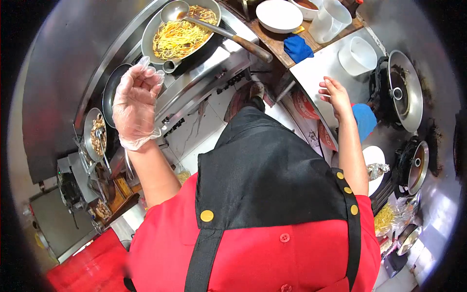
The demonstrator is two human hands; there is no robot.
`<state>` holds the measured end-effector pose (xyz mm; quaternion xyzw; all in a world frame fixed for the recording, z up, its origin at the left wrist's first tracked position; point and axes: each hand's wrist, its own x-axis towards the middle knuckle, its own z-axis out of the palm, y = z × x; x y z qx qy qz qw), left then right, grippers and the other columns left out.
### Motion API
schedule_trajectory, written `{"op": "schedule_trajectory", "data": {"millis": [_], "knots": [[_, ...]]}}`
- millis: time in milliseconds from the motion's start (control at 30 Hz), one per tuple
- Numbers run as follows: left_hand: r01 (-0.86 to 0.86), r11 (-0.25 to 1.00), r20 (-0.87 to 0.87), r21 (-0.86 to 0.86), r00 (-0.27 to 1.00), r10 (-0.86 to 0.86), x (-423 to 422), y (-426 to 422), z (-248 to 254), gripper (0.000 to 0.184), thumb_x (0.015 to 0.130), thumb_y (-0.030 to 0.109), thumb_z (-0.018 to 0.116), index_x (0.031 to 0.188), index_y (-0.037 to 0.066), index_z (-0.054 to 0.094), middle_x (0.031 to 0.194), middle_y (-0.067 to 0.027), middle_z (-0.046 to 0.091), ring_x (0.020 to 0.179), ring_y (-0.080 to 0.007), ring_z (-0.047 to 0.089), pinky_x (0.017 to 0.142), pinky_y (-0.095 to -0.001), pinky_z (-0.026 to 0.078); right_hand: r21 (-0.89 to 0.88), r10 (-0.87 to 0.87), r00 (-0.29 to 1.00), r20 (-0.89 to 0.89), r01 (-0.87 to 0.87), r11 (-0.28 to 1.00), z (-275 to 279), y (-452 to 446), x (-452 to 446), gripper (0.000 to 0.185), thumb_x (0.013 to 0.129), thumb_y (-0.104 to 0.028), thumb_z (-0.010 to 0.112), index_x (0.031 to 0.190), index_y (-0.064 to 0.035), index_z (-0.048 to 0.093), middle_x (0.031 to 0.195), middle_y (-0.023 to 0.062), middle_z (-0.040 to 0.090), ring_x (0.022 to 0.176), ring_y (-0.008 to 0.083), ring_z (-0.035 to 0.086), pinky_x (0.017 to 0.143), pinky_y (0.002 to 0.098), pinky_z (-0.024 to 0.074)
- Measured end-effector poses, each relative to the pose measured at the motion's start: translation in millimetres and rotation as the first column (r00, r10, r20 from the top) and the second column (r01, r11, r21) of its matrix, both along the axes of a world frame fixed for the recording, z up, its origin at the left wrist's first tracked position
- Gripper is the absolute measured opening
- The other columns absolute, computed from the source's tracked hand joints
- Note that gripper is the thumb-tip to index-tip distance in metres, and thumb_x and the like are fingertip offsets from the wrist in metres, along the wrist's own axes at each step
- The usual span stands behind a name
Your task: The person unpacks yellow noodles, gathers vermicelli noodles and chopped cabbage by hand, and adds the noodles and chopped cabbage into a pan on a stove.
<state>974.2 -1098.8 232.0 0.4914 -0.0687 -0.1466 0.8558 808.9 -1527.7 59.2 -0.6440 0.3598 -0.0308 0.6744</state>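
My left hand (137,100), in a clear plastic glove, is raised with its fingers apart and loosely bent; nothing is in it. Just beyond its fingertips is a wok (146,43) on the stove, holding noodles (185,36) in brown sauce. Across the wok lies a ladle (228,34), its bowl at the rim and its wooden handle jutting over the front edge. My right hand (335,95) is bare and empty, fingers partly spread, near the steel counter (314,68). A blue cloth (364,120) shows behind the right wrist.
Left of me are a dark pan (111,91) and a pan (90,126) of chopped food with a spoon. White bowls (278,15), a plastic jug (331,20), a blue rag (297,48) and a plastic tub (358,55) stand ahead right. More woks (406,90) line the right side.
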Motion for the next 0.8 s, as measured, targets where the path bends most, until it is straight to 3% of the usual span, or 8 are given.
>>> {"op": "schedule_trajectory", "data": {"millis": [167, 267, 467, 600, 667, 700, 733, 800], "knots": [[-0.031, 0.998, -0.044, 0.061, 0.998, 0.033, 7, -25, -15, 0.030, 0.090, 0.026, 0.056, 0.107, 0.001, 0.061, 0.096, -0.0081, 0.062, 0.089, -0.0191, 0.059, 0.078, -0.0322, 0.046, -0.038, -0.095, 0.995, 0.020, 0.096, 0.995, -29, 0, -20, 0.038, 0.093, -0.019, 0.054, 0.125, 0.0032, 0.051, 0.098, 0.0064, 0.063, 0.079, 0.0114, 0.058, 0.066, 0.0241, 0.0485], [0.075, 0.992, 0.027, 0.100, 0.997, -0.078, 1, -39, -4, 0.031, 0.090, 0.025, 0.056, 0.109, 0.001, 0.061, 0.096, -0.0081, 0.063, 0.089, -0.0191, 0.059, 0.078, -0.0306, 0.047, -0.115, -0.130, 0.988, 0.088, 0.139, 0.984, -34, -4, -34, 0.038, 0.093, -0.017, 0.055, 0.124, 0.0032, 0.051, 0.098, 0.0063, 0.063, 0.079, 0.0108, 0.058, 0.065, 0.0238, 0.0476], [0.163, 0.985, -0.029, 0.055, 0.986, -0.162, 24, -94, 4, 0.033, 0.090, 0.025, 0.056, 0.111, 0.000, 0.061, 0.096, -0.0074, 0.063, 0.088, -0.0191, 0.059, 0.075, -0.0312, 0.047, -0.088, -0.227, 0.971, 0.076, 0.234, 0.968, -22, 17, -100, 0.031, 0.091, -0.013, 0.058, 0.118, 0.0019, 0.057, 0.087, 0.0021, 0.062, 0.072, 0.0069, 0.055, 0.062, 0.0211, 0.0450], [0.400, 0.917, 0.063, -0.012, 0.915, -0.398, 25, -138, 4, 0.030, 0.092, 0.022, 0.051, 0.111, 0.000, 0.061, 0.098, -0.0080, 0.062, 0.090, -0.0192, 0.058, 0.078, -0.0308, 0.046, -0.205, -0.255, 0.966, 0.028, 0.256, 0.945, -42, 50, -149, 0.029, 0.089, -0.012, 0.060, 0.115, 0.0000, 0.059, 0.086, 0.0012, 0.061, 0.075, 0.0095, 0.057, 0.065, 0.0244, 0.0471], [0.384, 0.923, 0.016, -0.001, 0.923, -0.384, 21, -158, 3, 0.029, 0.092, 0.022, 0.050, 0.109, 0.000, 0.060, 0.098, -0.0078, 0.060, 0.090, -0.0188, 0.057, 0.079, -0.0310, 0.045, -0.105, -0.258, 0.963, 0.073, 0.264, 0.959, -53, 75, -166, 0.027, 0.087, -0.010, 0.062, 0.112, -0.0003, 0.061, 0.085, 0.0027, 0.062, 0.078, 0.0104, 0.057, 0.070, 0.0268, 0.0480], [0.447, 0.894, 0.030, -0.018, 0.894, -0.446, 20, -167, 1, 0.029, 0.093, 0.023, 0.050, 0.108, 0.001, 0.060, 0.096, -0.0073, 0.059, 0.089, -0.0188, 0.056, 0.078, -0.0313, 0.045, -0.107, -0.191, 0.982, -0.008, 0.189, 0.976, -39, 87, -169, 0.026, 0.087, -0.011, 0.061, 0.109, 0.0003, 0.062, 0.085, 0.0038, 0.063, 0.079, 0.0105, 0.058, 0.071, 0.0273, 0.0481], [0.507, 0.861, 0.044, -0.028, 0.861, -0.506, 19, -174, -1, 0.028, 0.093, 0.024, 0.050, 0.106, 0.001, 0.059, 0.095, -0.0068, 0.058, 0.088, -0.0188, 0.056, 0.077, -0.0316, 0.044, -0.089, -0.123, 0.988, -0.091, 0.115, 0.989, -27, 98, -170, 0.024, 0.086, -0.012, 0.060, 0.107, 0.0009, 0.063, 0.085, 0.0048, 0.065, 0.080, 0.0107, 0.059, 0.072, 0.0278, 0.0482], [0.712, 0.702, 0.144, -0.023, 0.697, -0.703, 20, -179, -5, 0.032, 0.093, 0.028, 0.050, 0.110, 0.002, 0.058, 0.095, -0.0084, 0.055, 0.088, -0.0206, 0.052, 0.079, -0.0341, 0.043, -0.048, -0.040, 0.999, 0.009, 0.041, 0.998, -24, 117, -176, 0.027, 0.092, -0.021, 0.055, 0.110, -0.0010, 0.062, 0.095, 0.0080, 0.067, 0.087, 0.0146, 0.061, 0.080, 0.0289, 0.0474]]}}
